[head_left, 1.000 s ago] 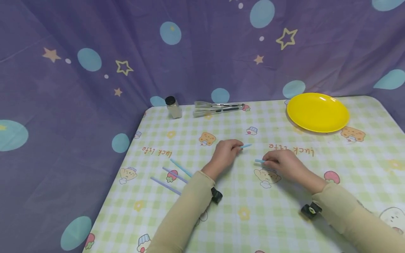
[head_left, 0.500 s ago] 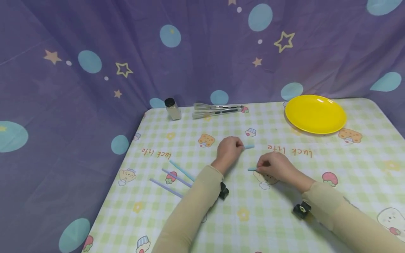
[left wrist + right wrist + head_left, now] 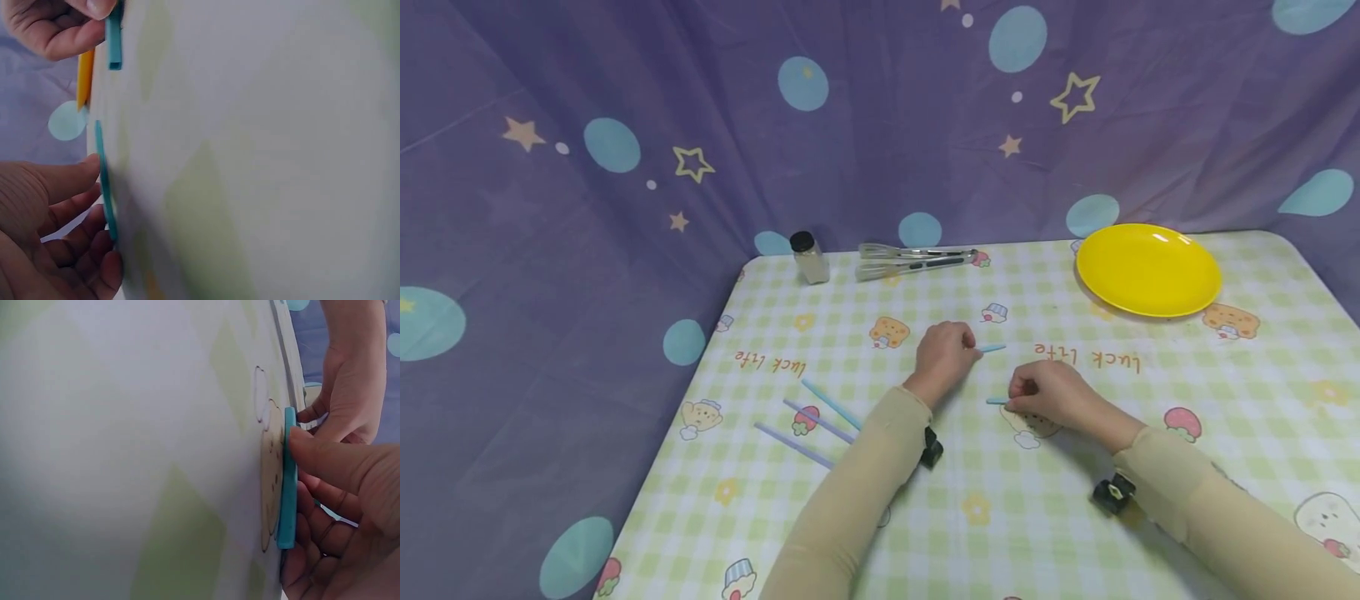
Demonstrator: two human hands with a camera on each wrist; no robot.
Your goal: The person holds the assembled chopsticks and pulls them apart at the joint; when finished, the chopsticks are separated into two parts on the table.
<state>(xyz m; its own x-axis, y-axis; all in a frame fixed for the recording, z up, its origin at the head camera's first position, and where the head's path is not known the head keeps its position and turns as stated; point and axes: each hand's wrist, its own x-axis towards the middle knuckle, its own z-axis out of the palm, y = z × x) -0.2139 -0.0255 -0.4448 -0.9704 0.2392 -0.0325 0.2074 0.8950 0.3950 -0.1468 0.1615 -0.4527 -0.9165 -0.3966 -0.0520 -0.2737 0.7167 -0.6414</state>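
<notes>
My left hand (image 3: 943, 354) pinches a short light blue stick (image 3: 994, 347) between thumb and fingers, close over the tablecloth, its free end pointing right. Just to the right and nearer the front, my right hand (image 3: 1051, 393) grips a second light blue stick (image 3: 997, 401), one end showing left of the fingertips. In the right wrist view this stick (image 3: 288, 500) runs along the fingers with the thumb (image 3: 306, 447) pressed on it. The left wrist view shows the other stick (image 3: 105, 187) as a thin strip under the left thumb. The two sticks are apart.
Left of my left forearm lie a long light blue stick (image 3: 827, 400) and two purple sticks (image 3: 820, 421), partly hidden by the sleeve. Along the back edge stand a black-capped jar (image 3: 811, 260), metal tongs (image 3: 917, 262) and a yellow plate (image 3: 1150, 271). A purple curtain (image 3: 880, 125) hangs behind.
Since a second ago my left hand has shifted slightly right and my right hand has come left and toward the front, each with its stick. Over the last half second both hands barely move.
</notes>
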